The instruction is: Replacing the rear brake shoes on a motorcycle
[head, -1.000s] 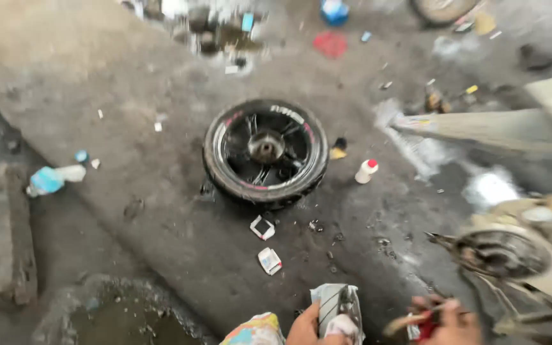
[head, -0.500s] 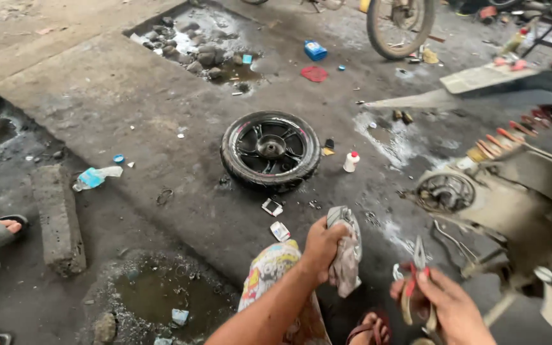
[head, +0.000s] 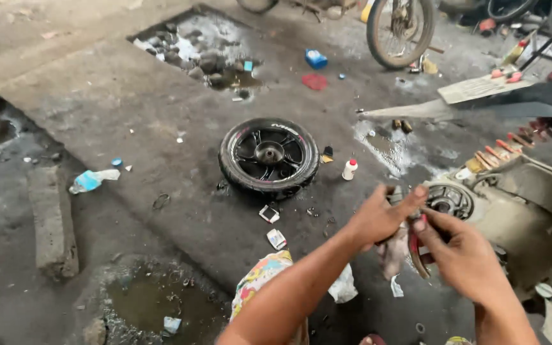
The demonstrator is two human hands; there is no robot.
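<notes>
- Your 2 hands meet at about 4 o'clock in the view, in front of the scooter's bare hub.
- Your left hand (head: 378, 217) has its fingers curled round 1 dirty rag (head: 394, 252), with the forefinger stretched out toward 2 o'clock.
- Your right hand (head: 458, 252) is closed on 1 pair of red-handled pliers (head: 416, 252), thumb pressed on top; the tool's tip is hidden behind your hands.
- The rag hangs down below your left palm, touching the pliers' handle.
- 1 scooter rear end (head: 525, 211) lies at 3 o'clock, its round hub (head: 448, 199) just beyond your fingertips.
- 1 loose black wheel (head: 268, 156) with tyre lies flat on the concrete floor (head: 129, 115), near the centre, at 10 o'clock from your hands.
- 1 small white bottle (head: 349, 169) with a red cap stands just right of that wheel.
- 2 small packets (head: 273, 225) lie at the wheel's 6 o'clock, one below the other.
- 1 crushed plastic bottle (head: 92, 180) lies at 9 o'clock, well apart.
- 1 blue box (head: 315, 59) and 1 red scrap (head: 315, 81) lie at 12 o'clock.
- 1 bicycle wheel (head: 400, 29) stands upright at 1 o'clock.
</notes>
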